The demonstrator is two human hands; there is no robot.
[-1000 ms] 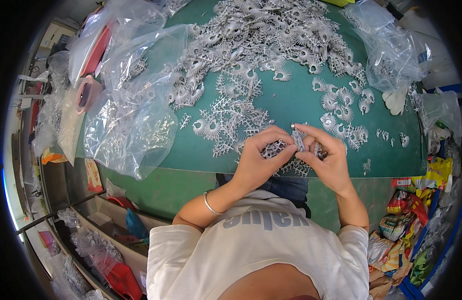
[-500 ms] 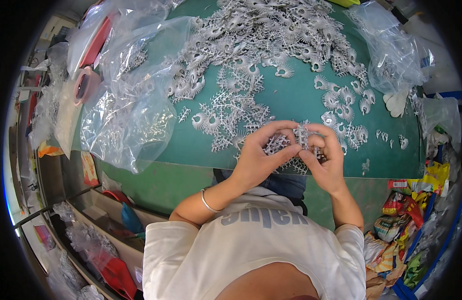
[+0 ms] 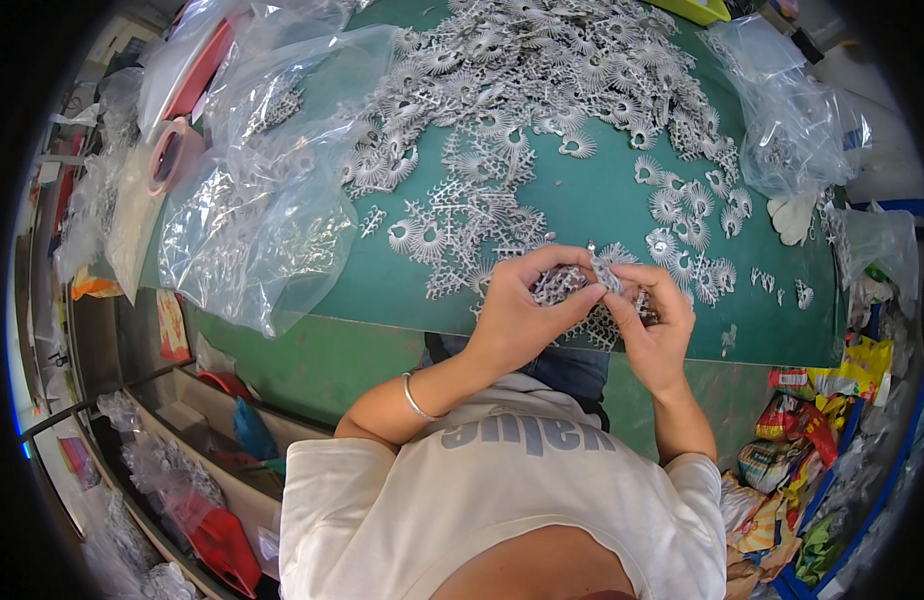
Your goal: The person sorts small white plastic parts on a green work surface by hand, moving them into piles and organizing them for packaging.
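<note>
While you are sitting at the green table, the head view is showing both of your hands working close together just above its near edge. Your left hand is curling its fingers narrowly around a cluster of small silver filigree pieces, and the cluster is sitting between that palm and the other hand. Your right hand is pinching a single silver piece between thumb and forefinger, with its tip touching the cluster; the remaining fingers are folding in over more silver parts that I cannot make out clearly. A thin bangle is circling your left wrist.

Beyond your hands, a broad heap of silver ornaments is covering the far half of the table, and looser fan-shaped and branch-shaped pieces are lying scattered between that heap and your fingers. A large clear plastic bag holding some of the same parts is lying at your left and hanging over the table edge. A second crumpled clear bag is lying at the far right, well apart from your hands. A roll of tape is lying beyond the large bag at the left. Colourful wrappers are piling up below the table at your right, and open bins with red and blue items are standing at lower left.
</note>
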